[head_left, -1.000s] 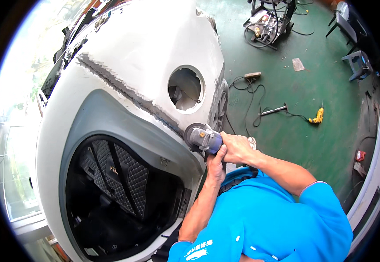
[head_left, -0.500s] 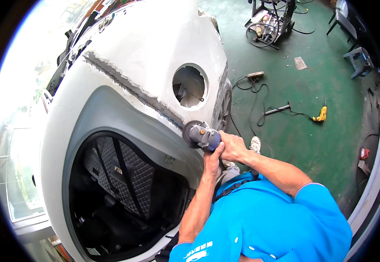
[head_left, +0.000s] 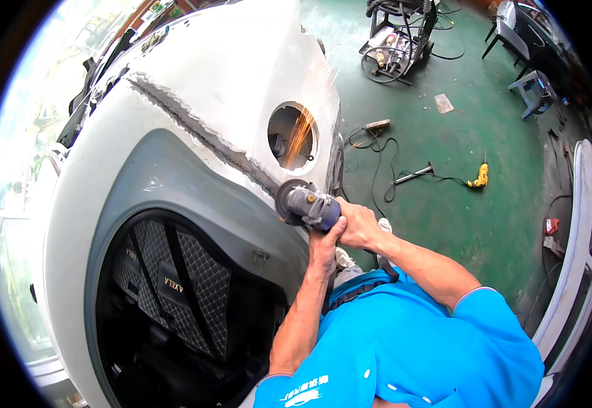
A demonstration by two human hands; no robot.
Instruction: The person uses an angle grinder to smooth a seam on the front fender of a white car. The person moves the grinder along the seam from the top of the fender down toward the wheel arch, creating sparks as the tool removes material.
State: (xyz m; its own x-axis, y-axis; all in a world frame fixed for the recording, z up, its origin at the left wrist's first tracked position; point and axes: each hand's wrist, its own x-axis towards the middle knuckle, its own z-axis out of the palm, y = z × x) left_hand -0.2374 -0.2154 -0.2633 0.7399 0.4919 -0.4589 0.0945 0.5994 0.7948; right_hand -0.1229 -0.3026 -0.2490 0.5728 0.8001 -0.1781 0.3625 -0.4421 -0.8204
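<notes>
Both my hands grip an angle grinder (head_left: 311, 207) with a grey head and a dark blue body. My left hand (head_left: 324, 246) wraps it from below, and my right hand (head_left: 358, 224) holds the rear of the body. The grinder's disc (head_left: 289, 195) meets the white car body (head_left: 241, 75) at the near end of a ragged cut seam (head_left: 200, 130). Orange sparks (head_left: 300, 139) fly up and away over the round opening in the panel. Where exactly the disc's edge touches is partly hidden by the grinder.
Left of me the car's door opening (head_left: 95, 292) shows a quilted seat back (head_left: 204, 299). On the green floor lie a yellow drill (head_left: 479, 175), a hammer-like tool (head_left: 413, 175), cables and a power strip (head_left: 378, 125). A wheeled machine (head_left: 398, 51), a stool (head_left: 535, 92) and a chair (head_left: 510, 39) stand farther off.
Sparks now stream from the disc across the round opening; none showed before. The whole view has shifted slightly, and the grinder sits at about the same spot on the seam.
</notes>
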